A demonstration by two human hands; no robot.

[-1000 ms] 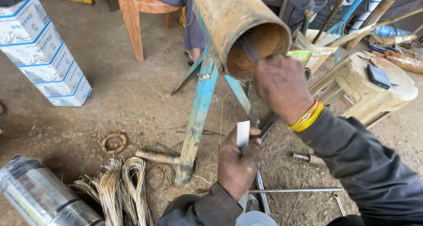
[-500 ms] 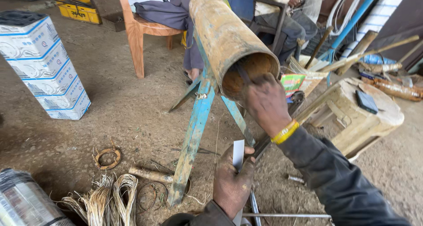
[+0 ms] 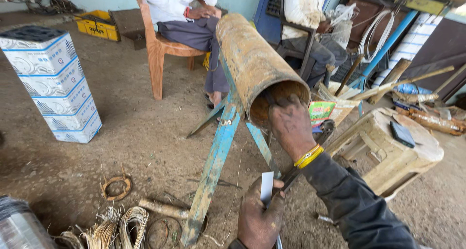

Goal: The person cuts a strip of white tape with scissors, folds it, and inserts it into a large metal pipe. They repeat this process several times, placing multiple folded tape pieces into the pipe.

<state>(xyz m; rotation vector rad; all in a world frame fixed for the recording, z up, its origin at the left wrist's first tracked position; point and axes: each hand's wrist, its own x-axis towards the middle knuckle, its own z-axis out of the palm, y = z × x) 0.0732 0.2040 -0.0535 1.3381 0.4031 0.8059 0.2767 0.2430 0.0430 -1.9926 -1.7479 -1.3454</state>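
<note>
**Working at the pipe mouth**

Your right hand [image 3: 290,125] curls over the open end of the rusty steel pipe [image 3: 252,59] on its blue trestle stand [image 3: 216,157], fingers inside. Your left hand [image 3: 258,215] pinches a thin white strip [image 3: 266,188] below. Judging by this, feeding the strip inside needs steady alignment.

Pipe [image 3: 252,64] lies on a trestle [image 3: 213,157] at centre; right hand [image 3: 290,127] at its open near end; left hand [image 3: 257,215] below, holding a flat strip [image 3: 266,188]; stacked boxes [image 3: 53,84] far left; wire coils [image 3: 121,227] near left; stool [image 3: 388,152] right; seated persons [image 3: 179,11] behind.
</note>
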